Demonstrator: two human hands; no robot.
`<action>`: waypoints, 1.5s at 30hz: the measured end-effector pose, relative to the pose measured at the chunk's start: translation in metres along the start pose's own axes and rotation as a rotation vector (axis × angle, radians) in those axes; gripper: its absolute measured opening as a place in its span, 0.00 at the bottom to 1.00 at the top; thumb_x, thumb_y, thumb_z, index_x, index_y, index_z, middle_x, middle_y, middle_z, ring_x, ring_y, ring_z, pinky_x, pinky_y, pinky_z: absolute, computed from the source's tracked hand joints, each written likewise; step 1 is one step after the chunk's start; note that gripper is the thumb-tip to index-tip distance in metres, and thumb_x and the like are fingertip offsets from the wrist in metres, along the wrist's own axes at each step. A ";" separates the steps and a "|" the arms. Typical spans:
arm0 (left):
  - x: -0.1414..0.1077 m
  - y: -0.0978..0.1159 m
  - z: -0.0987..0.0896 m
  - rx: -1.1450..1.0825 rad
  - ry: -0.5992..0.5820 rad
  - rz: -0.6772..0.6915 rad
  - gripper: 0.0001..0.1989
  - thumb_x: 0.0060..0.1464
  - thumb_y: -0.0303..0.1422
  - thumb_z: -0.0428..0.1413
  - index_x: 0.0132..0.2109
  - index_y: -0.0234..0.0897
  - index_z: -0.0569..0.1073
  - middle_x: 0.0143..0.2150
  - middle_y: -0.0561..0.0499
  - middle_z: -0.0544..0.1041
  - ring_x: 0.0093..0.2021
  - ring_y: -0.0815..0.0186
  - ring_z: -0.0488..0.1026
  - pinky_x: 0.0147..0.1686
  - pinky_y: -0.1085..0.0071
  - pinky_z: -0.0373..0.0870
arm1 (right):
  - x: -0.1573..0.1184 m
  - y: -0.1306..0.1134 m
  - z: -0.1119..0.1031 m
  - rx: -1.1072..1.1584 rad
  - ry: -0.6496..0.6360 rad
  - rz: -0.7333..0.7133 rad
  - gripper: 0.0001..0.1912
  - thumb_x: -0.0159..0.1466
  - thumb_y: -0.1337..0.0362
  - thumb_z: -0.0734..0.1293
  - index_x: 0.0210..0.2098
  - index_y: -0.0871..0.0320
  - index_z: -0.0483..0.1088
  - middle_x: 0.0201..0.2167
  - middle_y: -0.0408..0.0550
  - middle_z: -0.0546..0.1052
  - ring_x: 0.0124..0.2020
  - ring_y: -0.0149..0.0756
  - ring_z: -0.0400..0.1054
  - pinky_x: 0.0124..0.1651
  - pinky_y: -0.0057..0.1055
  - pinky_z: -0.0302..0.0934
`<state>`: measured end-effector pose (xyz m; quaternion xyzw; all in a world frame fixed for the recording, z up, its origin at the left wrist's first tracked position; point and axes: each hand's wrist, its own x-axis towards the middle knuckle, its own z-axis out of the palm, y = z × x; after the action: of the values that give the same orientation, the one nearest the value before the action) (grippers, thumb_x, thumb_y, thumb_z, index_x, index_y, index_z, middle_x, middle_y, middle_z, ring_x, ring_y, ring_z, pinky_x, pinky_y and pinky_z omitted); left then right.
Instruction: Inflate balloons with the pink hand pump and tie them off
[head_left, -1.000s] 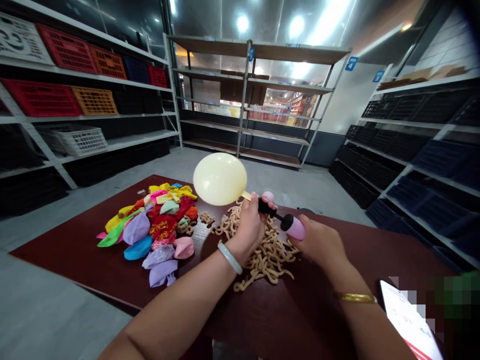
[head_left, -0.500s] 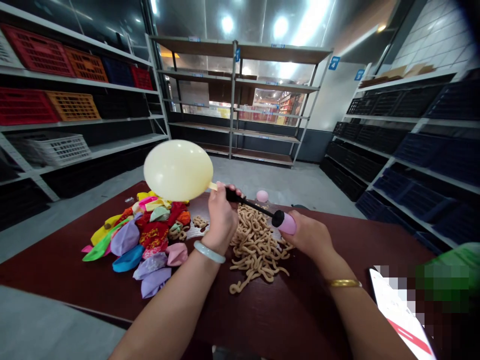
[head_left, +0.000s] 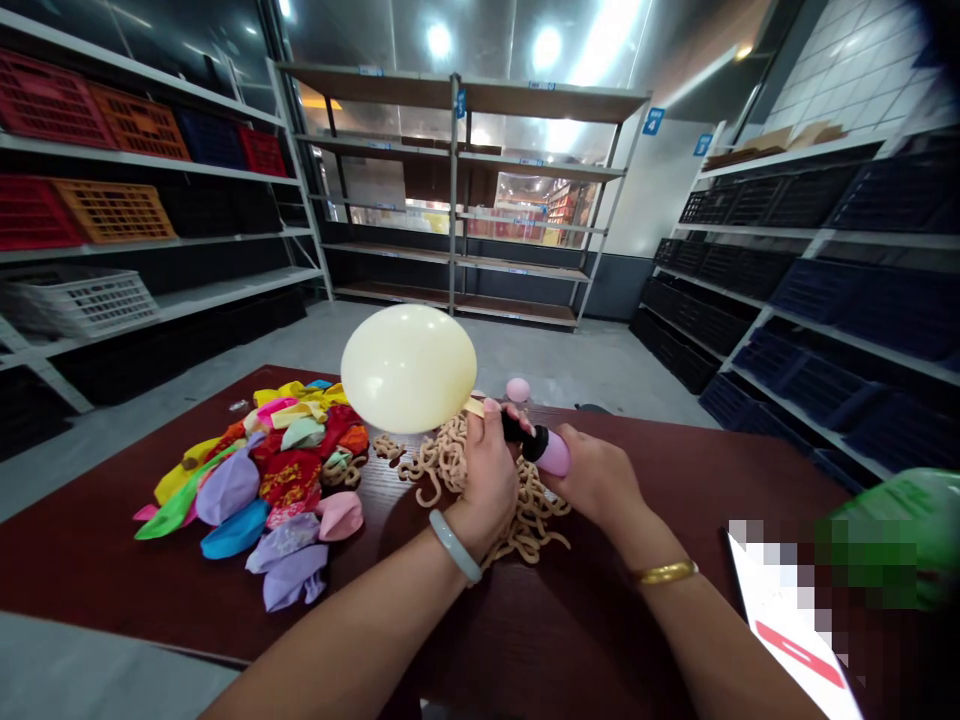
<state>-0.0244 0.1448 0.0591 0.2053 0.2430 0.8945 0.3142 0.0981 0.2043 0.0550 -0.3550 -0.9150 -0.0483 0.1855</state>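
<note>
Yellow balloon [head_left: 409, 368], inflated, hangs over a table [head_left: 697, 480], its neck [head_left: 475, 406] pinched against a hand pump [head_left: 535, 443] by the left hand [head_left: 491, 468], likely to stop air escaping; the right hand [head_left: 600, 478] grips the pump's pink handle [head_left: 555, 456], apparently for leverage.

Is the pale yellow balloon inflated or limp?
Inflated: the pale yellow balloon is round and smooth-skinned, its neck at the left hand.
</note>
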 end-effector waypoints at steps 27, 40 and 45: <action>0.002 -0.007 -0.004 -0.073 0.013 -0.124 0.09 0.58 0.36 0.56 0.37 0.38 0.65 0.31 0.53 0.71 0.30 0.70 0.71 0.41 0.66 0.71 | 0.001 0.010 -0.004 -0.062 -0.002 -0.003 0.14 0.57 0.54 0.66 0.38 0.55 0.65 0.34 0.48 0.77 0.33 0.42 0.72 0.29 0.32 0.50; 0.061 0.056 -0.025 -0.065 0.061 0.076 0.08 0.61 0.34 0.53 0.35 0.38 0.62 0.28 0.53 0.69 0.28 0.68 0.70 0.34 0.68 0.70 | 0.005 0.036 -0.007 -0.041 0.003 0.026 0.13 0.59 0.54 0.64 0.39 0.54 0.67 0.35 0.46 0.78 0.33 0.40 0.72 0.28 0.31 0.49; 0.056 0.039 -0.025 -0.077 0.058 0.004 0.06 0.60 0.33 0.52 0.35 0.36 0.64 0.28 0.52 0.72 0.30 0.67 0.73 0.39 0.64 0.72 | 0.002 0.048 -0.017 -0.110 0.016 0.055 0.15 0.57 0.55 0.66 0.41 0.54 0.67 0.36 0.47 0.78 0.35 0.42 0.72 0.29 0.32 0.50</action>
<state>-0.0956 0.1480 0.0731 0.1675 0.2169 0.9093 0.3131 0.1339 0.2373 0.0698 -0.3893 -0.8994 -0.0964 0.1740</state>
